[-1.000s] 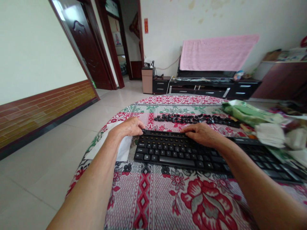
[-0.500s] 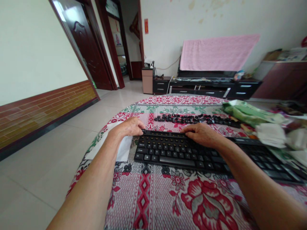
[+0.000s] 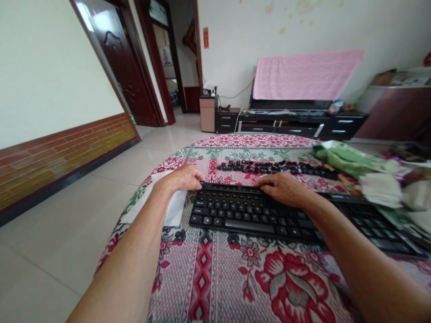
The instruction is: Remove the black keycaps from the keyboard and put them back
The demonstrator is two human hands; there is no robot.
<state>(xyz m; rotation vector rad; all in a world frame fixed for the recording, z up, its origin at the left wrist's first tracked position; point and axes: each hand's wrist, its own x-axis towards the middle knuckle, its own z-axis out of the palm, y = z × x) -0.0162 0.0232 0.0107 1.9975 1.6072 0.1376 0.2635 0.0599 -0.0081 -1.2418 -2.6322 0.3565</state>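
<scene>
- Keyboard [image 3: 240, 216] lies flat on the floral tablecloth [image 3: 235, 287] before us, its right part showing beyond our right forearm [image 3: 350, 237]; it sits as it did half a second ago.
- Our left hand [image 3: 185, 178] has likewise kept its place, thumb and fingers drawn close together at the far left corner, by a small black piece [image 3: 203, 184]; whether they grip it, we cannot tell.
- Our right hand [image 3: 286, 189] matches the earlier frame too, bent fingers at the far edge; we cannot tell whether it holds anything.
- Our view has shifted only very slightly.
- Black keys [image 3: 249, 226] fill the lower rows; upper rows show round brownish spots.
- Beyond, loose keys [image 3: 266, 167] form a jumbled, blocky band.
- Smooth white paper [image 3: 173, 214] lies beneath our left wrist [image 3: 160, 194]; rightward sits a crumpled green bag [image 3: 353, 159].
</scene>
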